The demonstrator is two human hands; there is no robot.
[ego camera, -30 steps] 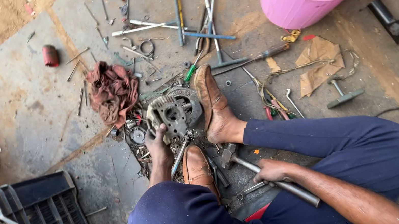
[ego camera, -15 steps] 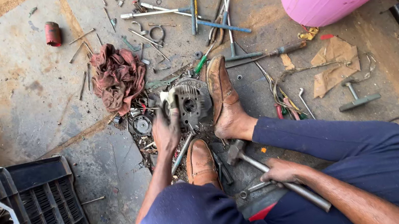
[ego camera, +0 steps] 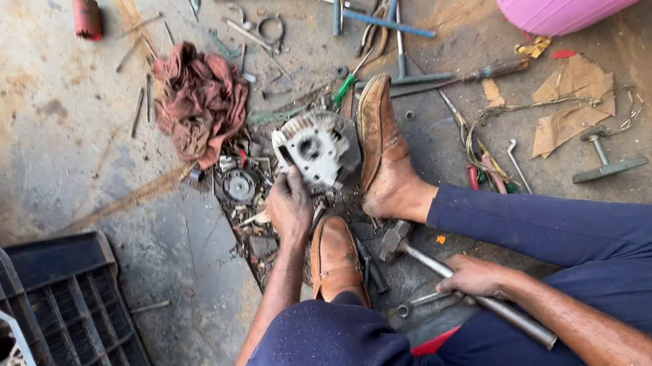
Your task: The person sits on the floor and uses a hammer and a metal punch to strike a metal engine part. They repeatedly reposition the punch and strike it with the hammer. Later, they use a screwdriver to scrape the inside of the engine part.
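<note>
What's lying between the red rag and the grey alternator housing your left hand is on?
In the head view, between the red rag and the alternator housing lies a small clutter of loose metal parts, including a round pulley-like disc.

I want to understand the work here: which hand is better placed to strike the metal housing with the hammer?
Probably the right hand: it grips the hammer handle. The left hand is touching the metal housing, seemingly steadying it.

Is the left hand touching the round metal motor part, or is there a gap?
Touching. The head view shows the left hand with its fingers on the lower edge of the round metal motor part.
</note>
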